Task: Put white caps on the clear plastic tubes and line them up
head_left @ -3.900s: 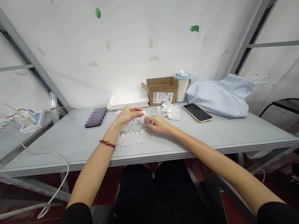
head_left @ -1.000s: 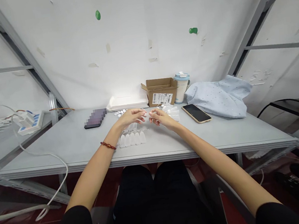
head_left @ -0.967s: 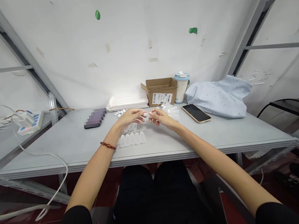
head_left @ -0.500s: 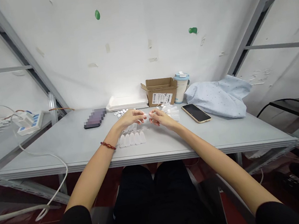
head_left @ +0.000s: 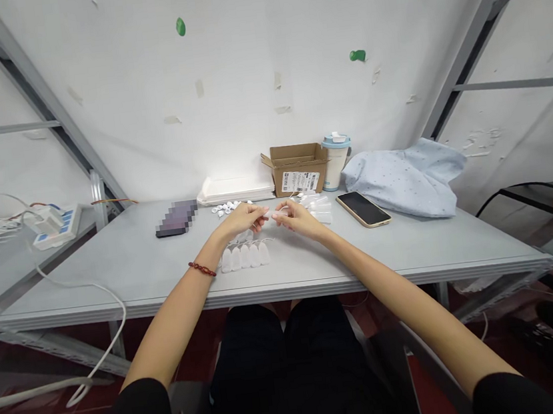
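Observation:
Above the middle of the table, my left hand (head_left: 245, 219) and my right hand (head_left: 299, 219) face each other with fingertips pinched. Between them is a small whitish translucent piece (head_left: 278, 213), partly covered by the fingers; its kind is too small to make out. Below my left hand lies a row of several whitish, round-topped translucent pieces (head_left: 245, 257). Small white cap-like parts (head_left: 223, 209) are scattered behind that hand. Beyond my right hand lie several clear, flat pieces (head_left: 321, 208) with white ends, partly hidden by it.
At the back of the grey table (head_left: 113, 271) stand stacked white trays (head_left: 237, 189), an open cardboard box (head_left: 298, 169) and a blue-lidded cup (head_left: 335, 163). To the right lie a phone (head_left: 363, 208) and pale blue cloth (head_left: 407, 181). Another phone (head_left: 176, 218) lies left.
My fingertips have shifted slightly about the small whitish piece, and the right fingers have turned a little so more of it shows. The things on the table are unmoved.

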The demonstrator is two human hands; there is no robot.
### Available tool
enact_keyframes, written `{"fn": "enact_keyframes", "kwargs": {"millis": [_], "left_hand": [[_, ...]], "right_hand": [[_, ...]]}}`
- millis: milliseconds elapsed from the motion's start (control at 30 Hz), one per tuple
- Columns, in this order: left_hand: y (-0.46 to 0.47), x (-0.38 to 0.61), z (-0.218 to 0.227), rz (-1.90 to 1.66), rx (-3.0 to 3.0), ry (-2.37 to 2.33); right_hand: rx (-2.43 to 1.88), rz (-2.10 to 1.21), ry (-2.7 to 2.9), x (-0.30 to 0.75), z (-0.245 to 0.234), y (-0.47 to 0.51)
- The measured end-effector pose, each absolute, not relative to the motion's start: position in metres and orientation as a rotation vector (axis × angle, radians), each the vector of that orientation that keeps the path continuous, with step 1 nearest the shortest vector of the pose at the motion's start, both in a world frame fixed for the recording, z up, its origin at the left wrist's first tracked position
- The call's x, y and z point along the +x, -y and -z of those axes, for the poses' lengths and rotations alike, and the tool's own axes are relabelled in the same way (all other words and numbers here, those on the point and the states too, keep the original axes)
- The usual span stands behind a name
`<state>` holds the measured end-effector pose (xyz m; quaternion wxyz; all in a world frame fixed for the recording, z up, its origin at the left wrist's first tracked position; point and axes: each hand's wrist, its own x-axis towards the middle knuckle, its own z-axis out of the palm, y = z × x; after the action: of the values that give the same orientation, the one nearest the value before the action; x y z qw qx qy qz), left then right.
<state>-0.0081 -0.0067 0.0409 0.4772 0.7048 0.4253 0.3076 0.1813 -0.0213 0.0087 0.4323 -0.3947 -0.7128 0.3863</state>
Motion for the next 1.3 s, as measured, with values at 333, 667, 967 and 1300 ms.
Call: {"fn": "enact_keyframes", "kwargs": {"millis": [333, 667, 967, 1300], "left_hand": [[0.0035, -0.0102, -0.0372, -0.749, 1.691, -0.988], [0.0057, -0.0102, -0.0409, -0.903, 1.808, -0.852], [0.0047, -0.0087, -0.0409, -0.926, 1.728, -0.897], [0.0091, -0.0081, -0.0439, -0.806, 1.823, -0.968]], "right_hand": [[-1.028, -0.641, 1.832, 0.1804, -0.0067, 0.0230], [-1.010, -0.841, 1.793, 0.1798, -0.0114, 0.0250], [-0.945, -0.828, 1.756, 0.1795, -0.0087, 0.0215], [-1.117, -0.612, 1.906, 0.1794, -0.0063, 0.0229]]}}
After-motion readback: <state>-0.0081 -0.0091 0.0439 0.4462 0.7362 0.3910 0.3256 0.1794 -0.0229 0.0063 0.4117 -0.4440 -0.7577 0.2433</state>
